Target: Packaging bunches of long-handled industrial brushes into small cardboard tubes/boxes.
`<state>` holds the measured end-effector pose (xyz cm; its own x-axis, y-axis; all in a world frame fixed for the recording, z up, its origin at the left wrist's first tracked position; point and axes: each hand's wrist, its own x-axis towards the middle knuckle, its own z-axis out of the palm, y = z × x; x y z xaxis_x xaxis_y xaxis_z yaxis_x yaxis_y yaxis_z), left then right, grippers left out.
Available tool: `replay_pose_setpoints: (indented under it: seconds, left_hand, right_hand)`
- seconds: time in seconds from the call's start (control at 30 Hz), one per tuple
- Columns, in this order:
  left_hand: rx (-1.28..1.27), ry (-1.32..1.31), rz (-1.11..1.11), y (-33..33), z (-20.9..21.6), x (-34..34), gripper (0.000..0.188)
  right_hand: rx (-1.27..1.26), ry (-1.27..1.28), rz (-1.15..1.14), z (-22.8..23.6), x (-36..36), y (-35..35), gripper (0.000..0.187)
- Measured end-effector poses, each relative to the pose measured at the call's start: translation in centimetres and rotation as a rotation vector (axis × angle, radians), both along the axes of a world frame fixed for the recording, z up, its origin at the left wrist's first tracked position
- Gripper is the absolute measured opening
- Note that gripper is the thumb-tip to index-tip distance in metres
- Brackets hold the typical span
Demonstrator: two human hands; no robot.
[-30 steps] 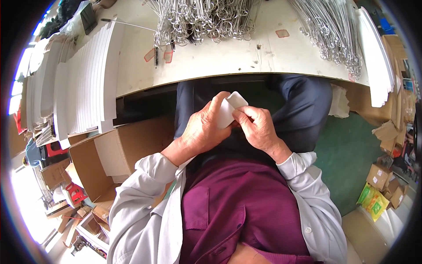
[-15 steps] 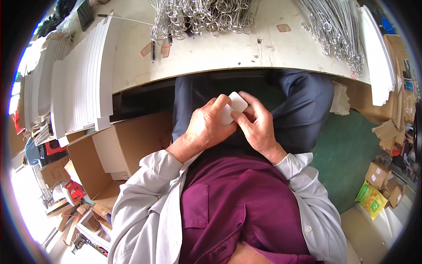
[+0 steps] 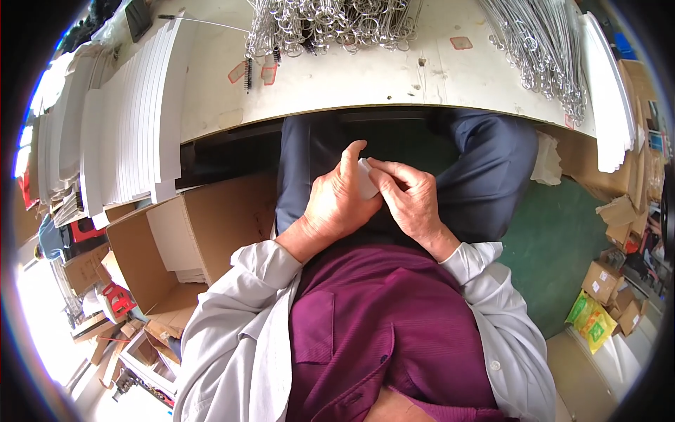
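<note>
Over my lap, a small white piece with rounded corners point(image 3: 366, 185), card-like or a little box, is held between both hands. My left hand point(image 3: 336, 202) is wrapped round it from the left, its thumb sticking up. My right hand point(image 3: 412, 204) pinches the top edge of the same piece with thumb and forefinger, the other fingers curled in. Most of the piece is hidden behind my fingers, so I cannot tell its full shape.
Ahead is a white worktable point(image 3: 302, 90) bearing a pile of looped wire pieces point(image 3: 330, 24) and a bundle of wires point(image 3: 541, 53). White flat strips point(image 3: 137, 119) stack at the left. An open cardboard box point(image 3: 204, 232) sits below left. Cartons point(image 3: 602, 280) stand at right.
Two white rounded faces showed side by side between my hands before; now only one narrow part shows. My left thumb has lifted, and my right fingers have closed in on the piece's top edge.
</note>
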<state>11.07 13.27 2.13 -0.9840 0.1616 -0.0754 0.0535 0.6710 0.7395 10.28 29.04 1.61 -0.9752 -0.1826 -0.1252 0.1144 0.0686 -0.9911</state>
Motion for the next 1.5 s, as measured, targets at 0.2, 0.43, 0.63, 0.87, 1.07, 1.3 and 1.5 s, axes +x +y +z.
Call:
replay_pose_setpoints:
  seconds: [0.2,0.43,0.63,0.87,1.07,1.3,1.5]
  left_hand:
    - [-0.033,0.063,-0.004,0.3,0.0,0.5,0.075]
    - [-0.054,0.025,0.005,0.1,-0.5,1.2,0.049]
    - [-0.052,0.092,-0.007,0.0,-0.7,1.6,0.044]
    - [-0.076,0.092,0.016,-0.2,-0.8,1.9,0.051]
    - [0.062,0.007,0.035,-0.6,0.2,1.4,0.050]
    - [0.090,-0.098,0.052,-1.1,0.0,1.0,0.051]
    - [0.086,-0.050,0.069,-1.2,-0.3,1.0,0.048]
  right_hand:
    - [-0.023,-0.101,-0.065,-0.1,-0.1,-0.2,0.014]
    - [-0.140,-0.292,-0.084,-0.5,-0.7,1.0,0.013]
    - [-0.126,-0.378,-0.088,-0.3,-0.8,1.3,0.015]
    - [0.151,0.059,-0.087,-0.6,0.0,0.3,0.018]
    - [0.037,0.076,-0.027,-0.8,0.9,0.8,0.022]
    - [0.069,0.122,0.120,-0.8,1.4,0.2,0.048]
    - [0.141,0.121,0.174,-0.7,1.3,0.0,0.044]
